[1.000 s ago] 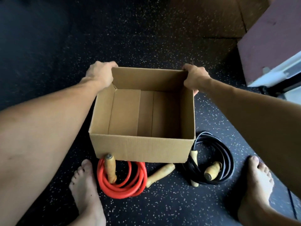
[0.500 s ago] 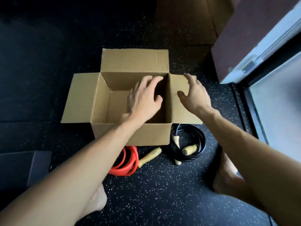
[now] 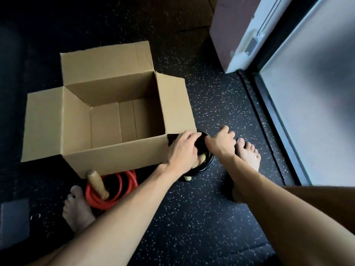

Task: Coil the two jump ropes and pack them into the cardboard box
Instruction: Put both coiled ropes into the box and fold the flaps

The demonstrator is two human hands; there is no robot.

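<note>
1. The left hand (image 3: 181,150) lies over the coiled black jump rope (image 3: 206,164) on the floor, fingers curled down onto its top; whether they have closed around the cord cannot be told.
2. The right hand (image 3: 222,141) is at the far right edge of the same coil, fingers bent at the cord; its hold is hidden too.
3. A pale wooden handle tip (image 3: 187,177) of that rope pokes out just below the left wrist.
4. The cardboard box (image 3: 115,160) stands just left of the left hand, its near right corner touching the hand, with its flaps spread open and nothing inside.
5. The red jump rope (image 3: 124,187) lies coiled on the floor down and left of the left hand, against the box's front wall, with a wooden handle (image 3: 98,184) lying across it.
6. A bare foot (image 3: 248,154) rests just right of the right hand; another foot (image 3: 76,210) is beside the red coil.
</note>
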